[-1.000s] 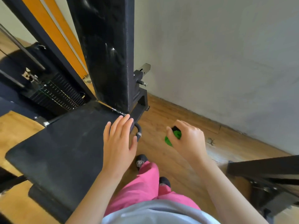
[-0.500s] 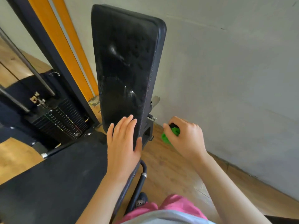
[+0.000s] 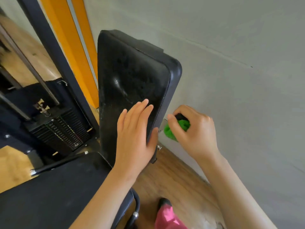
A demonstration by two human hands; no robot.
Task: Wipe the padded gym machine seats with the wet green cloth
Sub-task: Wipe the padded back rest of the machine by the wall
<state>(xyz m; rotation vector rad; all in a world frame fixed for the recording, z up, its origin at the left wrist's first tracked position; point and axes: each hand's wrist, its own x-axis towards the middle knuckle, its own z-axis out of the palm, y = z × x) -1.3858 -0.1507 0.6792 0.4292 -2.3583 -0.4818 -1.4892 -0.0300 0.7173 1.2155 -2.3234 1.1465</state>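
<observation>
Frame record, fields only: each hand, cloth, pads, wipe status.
left hand: flat on the upright back pad, fingers straight, thumb over its right edge
right hand: grips the bunched green cloth
cloth position: beside the back pad's right edge, not on its face, in front of the grey wall
seat pad: horizontal, no hand on it
background: weight stack at left

Your right hand (image 3: 196, 129), gripping the green cloth (image 3: 171, 132), sat in the narrow gap between the upright back pad (image 3: 132, 80) and the grey wall (image 3: 247, 88). Your left hand (image 3: 137, 129) lay flat over the pad's lower right face; its upper face stood bare. On the pad's left, the frame post (image 3: 54, 52) and weight stack (image 3: 61, 129) crowded in.
</observation>
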